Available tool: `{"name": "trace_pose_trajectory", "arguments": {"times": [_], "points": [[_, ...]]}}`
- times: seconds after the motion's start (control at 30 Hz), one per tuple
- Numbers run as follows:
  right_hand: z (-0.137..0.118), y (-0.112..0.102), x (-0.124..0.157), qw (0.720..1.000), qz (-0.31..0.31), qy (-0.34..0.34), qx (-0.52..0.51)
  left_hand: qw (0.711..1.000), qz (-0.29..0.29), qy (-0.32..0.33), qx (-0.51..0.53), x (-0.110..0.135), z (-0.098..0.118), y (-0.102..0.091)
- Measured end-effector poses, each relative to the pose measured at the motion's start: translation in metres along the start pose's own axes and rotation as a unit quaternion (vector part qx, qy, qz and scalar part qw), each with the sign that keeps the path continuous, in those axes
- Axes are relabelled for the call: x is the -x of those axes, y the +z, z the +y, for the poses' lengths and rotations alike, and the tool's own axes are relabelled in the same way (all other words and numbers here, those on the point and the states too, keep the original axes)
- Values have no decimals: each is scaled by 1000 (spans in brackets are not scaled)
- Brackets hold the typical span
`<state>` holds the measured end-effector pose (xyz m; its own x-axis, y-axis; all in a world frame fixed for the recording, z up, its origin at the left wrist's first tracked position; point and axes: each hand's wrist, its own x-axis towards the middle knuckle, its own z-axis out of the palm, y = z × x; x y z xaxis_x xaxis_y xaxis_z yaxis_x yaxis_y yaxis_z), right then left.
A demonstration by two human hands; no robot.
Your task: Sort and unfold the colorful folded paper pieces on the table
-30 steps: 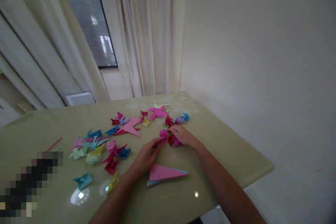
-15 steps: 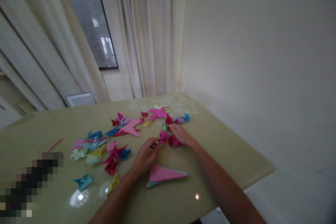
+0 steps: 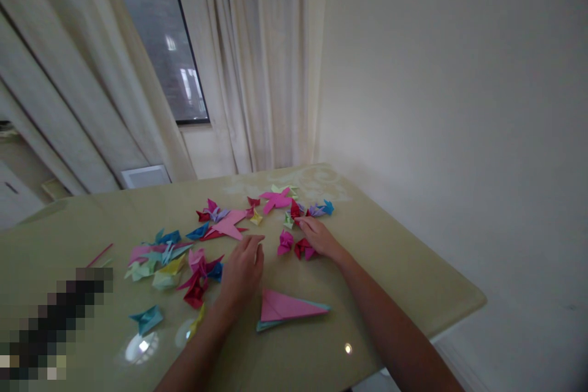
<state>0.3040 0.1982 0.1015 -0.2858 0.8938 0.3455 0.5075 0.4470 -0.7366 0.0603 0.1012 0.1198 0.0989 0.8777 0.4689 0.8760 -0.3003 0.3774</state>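
My right hand [image 3: 318,236] reaches over the table with its fingers together, their tips on a red origami piece [image 3: 295,209]. Below its fingers, a red and pink origami piece [image 3: 304,248] lies close to the palm. To the left of that sits a magenta origami piece [image 3: 285,242], touched by neither hand. My left hand [image 3: 243,266] hovers above the table with its fingers stretched out and nothing in them. It is beside a pink folded paper shape [image 3: 228,225] and partly covers a blue origami piece [image 3: 215,271]. A small pale green piece [image 3: 288,220] stands by my right fingertips.
Pink and teal folded paper planes [image 3: 291,307] lie stacked between my forearms. Several more colourful origami pieces [image 3: 165,257] are heaped at the left. A magenta paper star shape [image 3: 276,198] lies at the back. Table corner [image 3: 480,301] and white wall [image 3: 436,104] are right.
My left hand has let go of the magenta origami piece and moved left, away from it. The right hand has stayed by the red piece.
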Motion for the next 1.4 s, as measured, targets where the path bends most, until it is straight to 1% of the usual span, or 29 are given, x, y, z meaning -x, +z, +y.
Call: {"name": "trace_pose_trajectory", "arguments": {"times": [0.03,0.07,0.13,0.17,0.23,0.3,0.33,0.37,0.4,0.43,0.5,0.57,0.6,0.63,0.73,0.8,0.9,0.97,1.03,1.13,1.2,1.3,1.4], "points": [[0,-1,0,1000,5,-3,2,997,-4,-12,-80,-1,-2,-7],[-1,-2,1,1000,10,-7,4,987,-15,-26,-159,-1,-5,-15],[-3,-2,2,1000,15,-14,7,956,-46,-58,-284,2,-11,-30],[-5,-2,2,1000,14,-18,9,942,-67,-74,-321,4,-15,-37],[-8,-1,2,1000,14,-27,8,926,-115,-101,-345,7,-23,-47],[-12,-1,3,999,18,-40,8,922,-171,-115,-327,6,-32,-54],[-14,-2,3,999,22,-47,8,926,-188,-112,-308,5,-37,-56],[-16,-3,3,998,26,-56,7,933,-194,-107,-283,2,-42,-58],[-18,-4,4,997,31,-64,6,944,-187,-101,-253,-1,-46,-58],[-21,-5,4,997,37,-70,4,956,-169,-96,-219,-3,-49,-58],[-29,-7,6,995,55,-80,-4,979,-115,-80,-145,-7,-53,-54],[-39,-7,10,994,70,-87,-20,994,-63,-51,-72,-8,-50,-45],[-45,-6,13,993,63,-89,-33,998,-43,-29,-37,-7,-46,-40],[-51,-4,15,994,45,-90,-50,1000,-27,-5,-4,-5,-42,-34],[-70,10,25,990,-43,-92,-97,997,0,55,62,2,-24,-19],[-79,21,31,986,-73,-96,-114,993,-3,83,78,7,-13,-13],[-86,32,35,986,-63,-90,-124,989,-22,116,89,10,-4,-11],[-86,34,36,987,-58,-82,-126,987,-33,130,87,11,-2,-11],[-85,33,35,986,-70,-82,-125,987,-41,131,87,11,-2,-11],[-82,30,35,987,-95,-83,-99,988,-53,113,93,11,-4,-10],[-79,29,36,988,-106,-87,-67,991,-60,86,83,10,-7,-9],[-76,28,35,989,-110,-103,3,994,-77,51,53,8,-14,-9],[-72,28,34,984,-106,-129,66,995,-87,44,32,6,-21,-9]]}}
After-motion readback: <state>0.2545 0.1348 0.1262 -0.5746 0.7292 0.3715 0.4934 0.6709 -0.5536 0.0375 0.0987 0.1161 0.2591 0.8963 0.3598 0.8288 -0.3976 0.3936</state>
